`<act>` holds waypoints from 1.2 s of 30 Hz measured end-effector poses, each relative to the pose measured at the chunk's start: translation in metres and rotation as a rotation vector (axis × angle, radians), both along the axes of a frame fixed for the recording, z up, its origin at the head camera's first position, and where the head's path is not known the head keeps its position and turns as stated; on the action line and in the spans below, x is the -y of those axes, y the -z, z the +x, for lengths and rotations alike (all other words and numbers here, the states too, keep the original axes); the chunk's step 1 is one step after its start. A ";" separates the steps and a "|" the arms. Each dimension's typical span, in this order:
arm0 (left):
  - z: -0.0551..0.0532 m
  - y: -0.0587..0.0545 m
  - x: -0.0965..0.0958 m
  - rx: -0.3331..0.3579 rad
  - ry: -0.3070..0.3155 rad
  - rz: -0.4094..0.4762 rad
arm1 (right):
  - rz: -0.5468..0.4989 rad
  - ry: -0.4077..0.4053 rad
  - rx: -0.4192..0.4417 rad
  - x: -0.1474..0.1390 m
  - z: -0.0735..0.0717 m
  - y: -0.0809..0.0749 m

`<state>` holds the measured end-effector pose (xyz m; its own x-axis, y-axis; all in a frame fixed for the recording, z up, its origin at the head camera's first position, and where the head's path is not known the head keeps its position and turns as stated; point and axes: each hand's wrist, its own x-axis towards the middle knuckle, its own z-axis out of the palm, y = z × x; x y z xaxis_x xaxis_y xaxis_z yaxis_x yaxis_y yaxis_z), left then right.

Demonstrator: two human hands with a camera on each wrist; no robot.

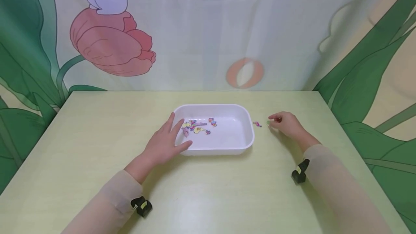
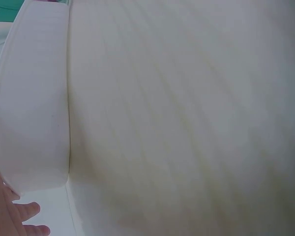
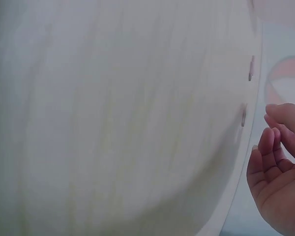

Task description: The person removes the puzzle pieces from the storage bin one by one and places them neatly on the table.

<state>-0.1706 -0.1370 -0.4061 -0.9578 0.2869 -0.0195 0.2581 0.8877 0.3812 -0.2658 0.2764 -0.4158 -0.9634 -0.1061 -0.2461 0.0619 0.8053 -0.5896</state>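
Observation:
A white plastic tray [image 1: 232, 133] sits mid-table, with several small colourful flat cutouts [image 1: 198, 128] that look like stickers, mostly at its left end. My left hand [image 1: 164, 143] rests on the tray's left rim, fingers spread and thumb over the near edge. In the left wrist view, the tray's side wall [image 2: 34, 103] shows, and the fingertips are at lower left. Right of the tray, a pink cutout [image 1: 257, 124] and a greenish one [image 1: 268, 122] lie on the table. My right hand [image 1: 287, 124] is beside the greenish cutout, fingers bent, apparently holding nothing.
The pale wood-look table [image 1: 208, 190] ends at a printed fabric backdrop [image 1: 195, 46] with a flower and leaves. Black wrist cameras [image 1: 300, 172] are strapped over both sleeves.

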 end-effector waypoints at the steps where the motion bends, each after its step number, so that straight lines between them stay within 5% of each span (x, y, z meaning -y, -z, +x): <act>1: 0.000 0.000 0.000 0.002 -0.001 0.000 | -0.009 0.010 0.003 -0.001 0.000 0.001; 14: -0.002 -0.002 -0.002 0.015 0.005 -0.021 | -0.211 -0.002 -0.121 0.033 0.011 -0.023; 25: -0.001 -0.002 -0.001 0.012 0.002 -0.006 | -0.357 -0.098 -0.109 0.087 0.021 -0.040; 36: -0.002 0.000 -0.001 0.008 0.005 -0.009 | -0.414 -0.141 -0.107 0.131 0.012 -0.031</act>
<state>-0.1729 -0.1359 -0.4057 -0.9562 0.2913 -0.0297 0.2595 0.8899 0.3751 -0.2536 0.1454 -0.3845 -0.9501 -0.3070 -0.0549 -0.1106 0.4960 -0.8612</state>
